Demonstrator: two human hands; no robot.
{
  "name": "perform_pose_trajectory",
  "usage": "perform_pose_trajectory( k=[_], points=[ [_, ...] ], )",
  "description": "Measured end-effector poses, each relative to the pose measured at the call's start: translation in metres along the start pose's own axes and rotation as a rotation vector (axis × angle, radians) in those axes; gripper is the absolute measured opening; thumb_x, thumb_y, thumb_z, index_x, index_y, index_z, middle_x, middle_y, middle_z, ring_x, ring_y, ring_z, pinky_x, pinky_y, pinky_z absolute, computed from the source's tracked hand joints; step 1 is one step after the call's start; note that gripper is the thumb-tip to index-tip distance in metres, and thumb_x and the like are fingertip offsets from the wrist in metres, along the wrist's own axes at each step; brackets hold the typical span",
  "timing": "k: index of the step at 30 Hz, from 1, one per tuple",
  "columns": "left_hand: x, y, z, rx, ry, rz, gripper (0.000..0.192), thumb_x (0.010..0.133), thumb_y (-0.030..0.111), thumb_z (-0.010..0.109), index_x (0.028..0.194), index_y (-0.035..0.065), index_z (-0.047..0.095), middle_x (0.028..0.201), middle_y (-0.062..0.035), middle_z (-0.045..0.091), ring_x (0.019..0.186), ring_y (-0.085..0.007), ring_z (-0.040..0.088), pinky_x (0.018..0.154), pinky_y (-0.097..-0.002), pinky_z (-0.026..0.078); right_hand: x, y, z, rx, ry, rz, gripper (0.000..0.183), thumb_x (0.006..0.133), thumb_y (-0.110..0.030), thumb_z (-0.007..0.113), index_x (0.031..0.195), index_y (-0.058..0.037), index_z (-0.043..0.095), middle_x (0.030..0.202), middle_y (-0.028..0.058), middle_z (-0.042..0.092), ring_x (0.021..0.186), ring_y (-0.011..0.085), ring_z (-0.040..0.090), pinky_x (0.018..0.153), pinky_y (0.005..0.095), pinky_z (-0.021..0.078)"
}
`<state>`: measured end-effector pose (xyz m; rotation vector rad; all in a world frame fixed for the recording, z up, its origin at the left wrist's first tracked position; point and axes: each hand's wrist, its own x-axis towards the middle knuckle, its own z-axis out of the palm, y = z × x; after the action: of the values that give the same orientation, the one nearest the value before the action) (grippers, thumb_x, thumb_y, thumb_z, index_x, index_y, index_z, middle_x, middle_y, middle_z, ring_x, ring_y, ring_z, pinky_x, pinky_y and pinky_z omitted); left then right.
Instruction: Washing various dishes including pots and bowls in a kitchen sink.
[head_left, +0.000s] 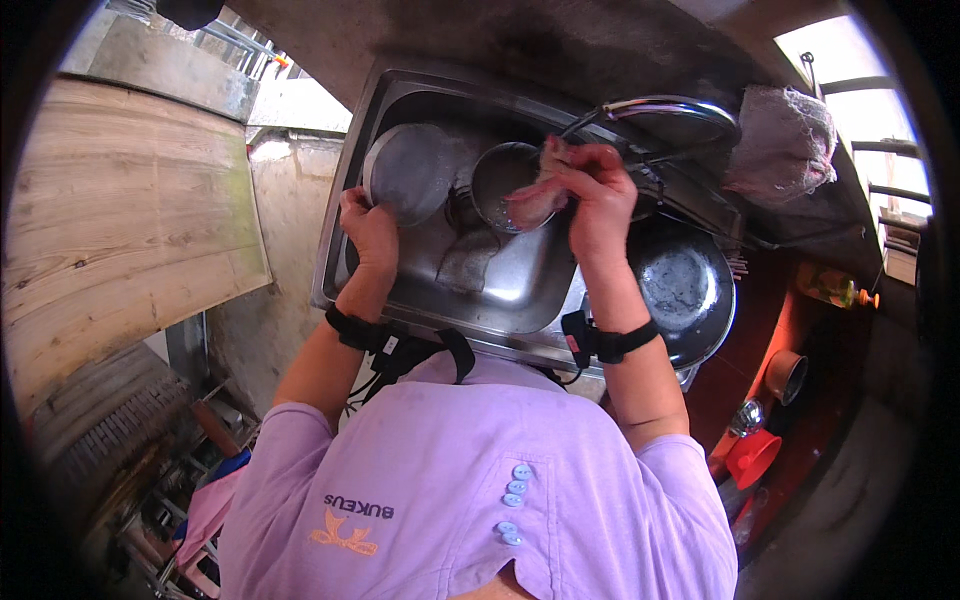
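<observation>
My left hand (370, 231) grips the rim of a round, shallow metal dish or lid (412, 174), held tilted in the left part of a stainless steel sink (525, 311). My right hand (600, 184), raised over the sink's right side, holds a pinkish wet cloth (541, 191) between its fingers. Below and behind that cloth stands a round metal pot (501, 180) in the basin. A dark, thin rag or mesh cloth (469, 260) lies on the basin floor near the middle.
A dark wok (679, 289) sits right of the basin. Above it arches a chrome faucet (671, 109), beside a hanging grey rag (784, 146). Farther right are a yellow bottle (829, 286), a small pot (785, 377) and a red plastic item (752, 457). Wooden boards (142, 202) stand left.
</observation>
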<state>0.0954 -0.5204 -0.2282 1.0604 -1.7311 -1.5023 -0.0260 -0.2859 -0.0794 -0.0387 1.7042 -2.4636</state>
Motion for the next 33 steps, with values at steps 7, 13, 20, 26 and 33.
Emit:
perform_pose_trajectory(
  k=[7,13,20,26,33],
  points=[
    [-0.037,0.088,0.048,-0.420,-0.345,-0.535,0.040,0.066,-0.006,0.049,0.106,-0.0024,0.048,0.091,-0.0157,0.058,0.068,-0.0323,0.063,0.042,-0.0437,0.057,0.004,0.073,0.030,-0.575,-0.117,-0.063,0.019,0.079,-0.004,0.061,0.098,-0.0020,0.061,0.103,0.0132,0.063,0.095,0.0281,0.061,0.085,0.0317,0.0463],
    [-0.047,0.094,0.066,-0.563,-0.497,-0.618,0.052,0.061,-0.012,0.045,0.111,0.0008,0.049,0.092,-0.0175,0.058,0.069,-0.0374,0.063,0.049,-0.0507,0.058,0.012,0.105,0.026,-0.868,-0.389,-0.466,0.031,0.079,-0.011,0.057,0.110,-0.0082,0.062,0.124,0.0118,0.052,0.115,0.0344,0.047,0.097,0.0379,0.0387],
    [-0.029,0.097,0.056,-0.532,-0.585,-0.613,0.055,0.060,-0.009,0.047,0.115,-0.0003,0.047,0.099,-0.0179,0.058,0.076,-0.0347,0.062,0.055,-0.0487,0.059,-0.011,0.071,0.000,-1.468,-0.552,-0.580,0.029,0.071,-0.007,0.058,0.099,-0.0085,0.064,0.109,0.0113,0.056,0.097,0.0306,0.057,0.082,0.0418,0.0473],
    [-0.054,0.102,0.073,-0.469,-0.717,-0.627,0.056,0.060,-0.012,0.048,0.114,0.0019,0.048,0.096,-0.0162,0.058,0.075,-0.0337,0.063,0.051,-0.0444,0.059,0.037,0.075,0.006,-1.489,-0.185,-0.375,0.025,0.066,-0.007,0.061,0.091,-0.0081,0.063,0.110,0.0105,0.056,0.087,0.0303,0.060,0.075,0.0393,0.0503],
    [-0.042,0.094,0.074,-0.544,-0.832,-0.523,0.056,0.058,-0.011,0.050,0.113,0.0017,0.048,0.098,-0.0162,0.058,0.079,-0.0330,0.063,0.058,-0.0470,0.060,0.024,0.071,0.005,-0.696,-0.569,-0.135,0.021,0.067,-0.007,0.067,0.087,-0.0036,0.067,0.093,0.0095,0.066,0.081,0.0217,0.063,0.069,0.0307,0.0498]
  ],
)
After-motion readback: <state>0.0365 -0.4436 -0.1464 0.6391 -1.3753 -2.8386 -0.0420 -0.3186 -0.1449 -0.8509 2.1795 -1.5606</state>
